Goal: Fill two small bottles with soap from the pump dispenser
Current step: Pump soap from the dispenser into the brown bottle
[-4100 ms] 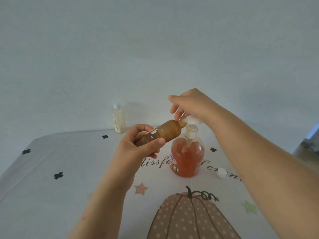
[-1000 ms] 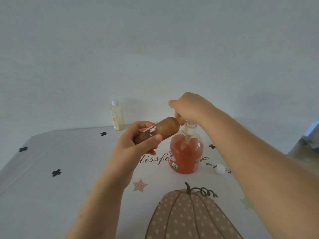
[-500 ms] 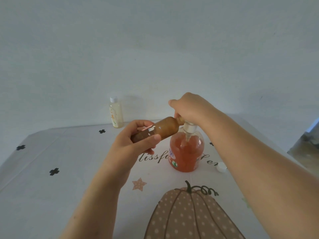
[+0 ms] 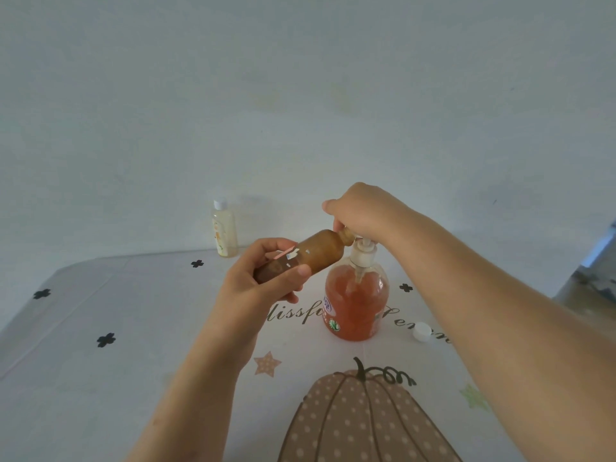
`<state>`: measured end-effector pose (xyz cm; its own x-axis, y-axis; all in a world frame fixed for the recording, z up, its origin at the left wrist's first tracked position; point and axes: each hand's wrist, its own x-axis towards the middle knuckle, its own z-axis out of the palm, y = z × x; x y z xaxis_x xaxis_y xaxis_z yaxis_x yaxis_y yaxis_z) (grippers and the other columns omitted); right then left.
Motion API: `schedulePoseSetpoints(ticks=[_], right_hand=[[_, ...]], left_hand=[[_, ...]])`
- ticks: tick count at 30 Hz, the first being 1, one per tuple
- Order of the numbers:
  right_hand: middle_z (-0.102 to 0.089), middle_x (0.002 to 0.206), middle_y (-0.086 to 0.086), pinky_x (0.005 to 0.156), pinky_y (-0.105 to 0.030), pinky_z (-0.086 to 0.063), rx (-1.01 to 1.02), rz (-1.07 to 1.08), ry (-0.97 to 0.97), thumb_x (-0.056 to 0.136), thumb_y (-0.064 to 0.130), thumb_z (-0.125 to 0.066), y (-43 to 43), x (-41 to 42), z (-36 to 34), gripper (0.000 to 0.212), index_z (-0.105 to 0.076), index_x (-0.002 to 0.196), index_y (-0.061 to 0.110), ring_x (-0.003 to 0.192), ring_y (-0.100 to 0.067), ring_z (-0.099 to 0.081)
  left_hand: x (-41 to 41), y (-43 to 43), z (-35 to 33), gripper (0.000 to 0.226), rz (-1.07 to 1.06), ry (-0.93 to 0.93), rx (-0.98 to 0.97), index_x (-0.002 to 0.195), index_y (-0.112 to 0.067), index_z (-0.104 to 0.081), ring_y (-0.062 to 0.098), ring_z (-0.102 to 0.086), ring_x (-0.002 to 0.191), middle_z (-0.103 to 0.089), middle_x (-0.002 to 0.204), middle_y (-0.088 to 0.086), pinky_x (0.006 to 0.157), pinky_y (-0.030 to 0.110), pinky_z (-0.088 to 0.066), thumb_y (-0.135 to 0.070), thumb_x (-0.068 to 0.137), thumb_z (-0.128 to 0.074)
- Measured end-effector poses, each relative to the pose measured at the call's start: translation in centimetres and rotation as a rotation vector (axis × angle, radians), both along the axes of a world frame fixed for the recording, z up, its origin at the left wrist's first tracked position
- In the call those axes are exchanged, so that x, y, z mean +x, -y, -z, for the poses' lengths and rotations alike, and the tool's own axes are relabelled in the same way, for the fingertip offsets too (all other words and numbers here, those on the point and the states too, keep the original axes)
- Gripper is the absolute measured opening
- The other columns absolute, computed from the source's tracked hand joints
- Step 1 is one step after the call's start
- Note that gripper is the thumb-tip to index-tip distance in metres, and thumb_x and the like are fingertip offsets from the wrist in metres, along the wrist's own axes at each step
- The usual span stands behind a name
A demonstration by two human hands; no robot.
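My left hand (image 4: 258, 283) grips a small brown bottle (image 4: 316, 250), tilted with its open neck up against the nozzle of the pump dispenser (image 4: 356, 300). The dispenser is clear with orange soap and a white pump collar, standing on the table. My right hand (image 4: 361, 211) covers the pump head from above, fingers curled over it; the nozzle tip and the bottle mouth are hidden under that hand. A second small bottle (image 4: 224, 230), pale yellow with a white cap, stands upright at the table's far edge by the wall.
A loose white cap (image 4: 420, 331) lies on the tablecloth (image 4: 100, 378) right of the dispenser. The cloth shows a pumpkin print (image 4: 363, 421) near me. A pale wall rises right behind the table. At the far right the table edge drops to the floor.
The pump head has come up a little under my right hand compared with half a second ago. The brown bottle stays at the nozzle in my left hand.
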<state>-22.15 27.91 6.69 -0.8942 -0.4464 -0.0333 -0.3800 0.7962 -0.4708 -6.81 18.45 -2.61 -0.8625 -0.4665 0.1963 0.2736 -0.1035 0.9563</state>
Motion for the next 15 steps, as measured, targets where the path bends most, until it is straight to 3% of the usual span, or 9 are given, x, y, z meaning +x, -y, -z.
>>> schedulePoseSetpoints(ticks=[4, 12, 15], right_hand=[[-0.068, 0.061, -0.002, 0.07, -0.032, -0.048, -0.035, -0.005, 0.006, 0.096, 0.03, -0.048, -0.1, 0.0, 0.2, 0.037, -0.077, 0.096, 0.008, 0.055, -0.02, -0.057], [-0.075, 0.081, -0.005, 0.084, -0.037, -0.051, -0.041, -0.032, -0.002, 0.097, 0.04, -0.045, -0.2, -0.6, 1.6, 0.042, -0.075, 0.097, 0.01, 0.076, -0.023, -0.063], [-0.072, 0.081, -0.005, 0.079, -0.036, -0.05, -0.039, -0.029, 0.003, 0.098, 0.039, -0.045, -0.1, -0.7, 2.0, 0.041, -0.074, 0.099, 0.01, 0.075, -0.024, -0.062]], left_hand=[[0.0, 0.0, 0.0, 0.036, 0.011, 0.017, 0.0, 0.102, -0.015, -0.068, 0.019, -0.063, 0.072, -0.067, 0.085, 0.001, 0.065, 0.027, -0.053, -0.016, 0.067, -0.077], [-0.1, 0.5, 0.5, 0.033, 0.001, 0.055, -0.012, 0.097, -0.019, -0.07, 0.018, -0.064, 0.072, -0.067, 0.085, 0.0, 0.069, 0.028, -0.054, -0.016, 0.065, -0.078], [-0.1, 0.7, 0.6, 0.033, -0.002, 0.072, -0.007, 0.096, -0.02, -0.071, 0.02, -0.063, 0.073, -0.067, 0.088, 0.002, 0.072, 0.031, -0.054, -0.016, 0.064, -0.079]])
